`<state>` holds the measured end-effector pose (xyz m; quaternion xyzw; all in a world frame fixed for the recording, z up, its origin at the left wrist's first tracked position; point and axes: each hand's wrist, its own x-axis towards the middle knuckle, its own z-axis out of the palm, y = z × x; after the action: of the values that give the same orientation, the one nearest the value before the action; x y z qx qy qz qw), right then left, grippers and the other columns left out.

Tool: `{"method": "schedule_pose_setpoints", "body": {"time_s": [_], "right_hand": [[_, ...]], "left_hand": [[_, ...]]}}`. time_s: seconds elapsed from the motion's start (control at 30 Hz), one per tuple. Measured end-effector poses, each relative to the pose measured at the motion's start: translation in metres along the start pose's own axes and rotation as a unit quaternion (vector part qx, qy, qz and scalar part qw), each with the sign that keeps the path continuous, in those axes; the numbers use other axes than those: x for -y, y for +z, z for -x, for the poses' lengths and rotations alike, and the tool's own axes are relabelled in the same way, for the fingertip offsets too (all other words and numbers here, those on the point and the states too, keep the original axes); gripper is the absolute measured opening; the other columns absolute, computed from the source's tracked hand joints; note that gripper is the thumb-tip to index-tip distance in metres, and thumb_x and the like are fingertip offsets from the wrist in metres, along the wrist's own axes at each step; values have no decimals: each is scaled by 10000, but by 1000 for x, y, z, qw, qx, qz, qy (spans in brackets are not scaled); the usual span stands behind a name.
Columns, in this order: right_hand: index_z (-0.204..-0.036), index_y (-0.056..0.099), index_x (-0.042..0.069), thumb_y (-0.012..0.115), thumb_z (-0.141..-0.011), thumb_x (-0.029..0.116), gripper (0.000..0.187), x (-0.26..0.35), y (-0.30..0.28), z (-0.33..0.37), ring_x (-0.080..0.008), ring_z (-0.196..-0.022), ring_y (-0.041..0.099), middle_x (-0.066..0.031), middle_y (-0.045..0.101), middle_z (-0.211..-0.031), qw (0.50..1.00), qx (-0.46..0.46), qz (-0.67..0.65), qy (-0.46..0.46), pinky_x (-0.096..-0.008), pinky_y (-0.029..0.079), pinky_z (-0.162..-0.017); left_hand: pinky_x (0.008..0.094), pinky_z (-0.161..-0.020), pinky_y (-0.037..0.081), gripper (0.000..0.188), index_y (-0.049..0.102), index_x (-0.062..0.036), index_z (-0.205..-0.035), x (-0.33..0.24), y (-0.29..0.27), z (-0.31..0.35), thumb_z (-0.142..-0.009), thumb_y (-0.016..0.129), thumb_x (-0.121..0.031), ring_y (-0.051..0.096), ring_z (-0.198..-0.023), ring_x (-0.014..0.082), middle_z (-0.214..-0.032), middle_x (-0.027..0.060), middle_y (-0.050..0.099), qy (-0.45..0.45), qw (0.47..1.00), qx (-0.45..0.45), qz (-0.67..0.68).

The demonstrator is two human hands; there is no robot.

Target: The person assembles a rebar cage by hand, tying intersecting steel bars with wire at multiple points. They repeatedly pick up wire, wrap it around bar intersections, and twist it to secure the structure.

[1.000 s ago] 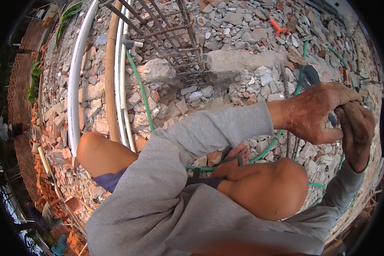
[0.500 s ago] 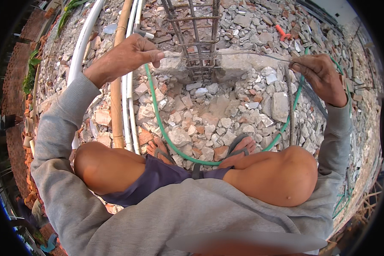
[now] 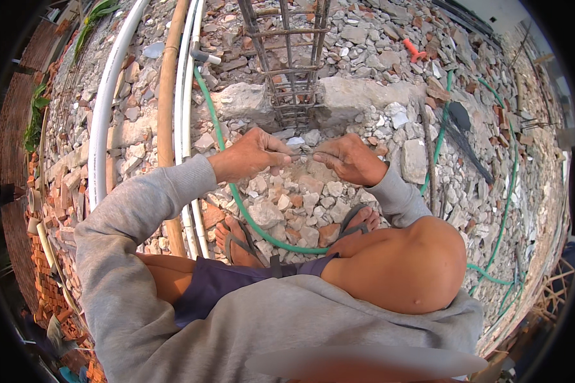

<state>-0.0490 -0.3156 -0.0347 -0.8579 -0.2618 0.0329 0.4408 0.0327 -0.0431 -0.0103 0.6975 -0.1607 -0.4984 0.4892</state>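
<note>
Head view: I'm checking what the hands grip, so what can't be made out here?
- Whatever is pinched between left hand and right hand: too thin to identify.
- Rebar cage top: cut by the upper edge.
- Green hose: partly hidden behind the knee.

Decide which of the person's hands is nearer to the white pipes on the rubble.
Left. The left hand is beside the white pipes, just right of them; the right hand lies farther right, beyond it.

Just beyond the left hand (image 3: 249, 155) and right hand (image 3: 348, 157), passage is blocked by a rusty steel rebar cage (image 3: 287, 57). Open rubble is left below them.
</note>
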Motion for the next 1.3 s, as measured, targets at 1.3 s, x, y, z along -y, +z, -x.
{"method": "schedule_pose_setpoints", "body": {"time_s": [1.3], "right_hand": [[-1002,766,7,710,-981,315,314,-54,81,50,-356,-825,729,-222,733,-911,933,-328,-107,99,-449,547,-732]], "left_hand": [[236,-442,260,260,772,43,-1095,43,96,-67,-1051,671,-193,377,-485,28,-685,-47,582,-81,987,127,61]]}}
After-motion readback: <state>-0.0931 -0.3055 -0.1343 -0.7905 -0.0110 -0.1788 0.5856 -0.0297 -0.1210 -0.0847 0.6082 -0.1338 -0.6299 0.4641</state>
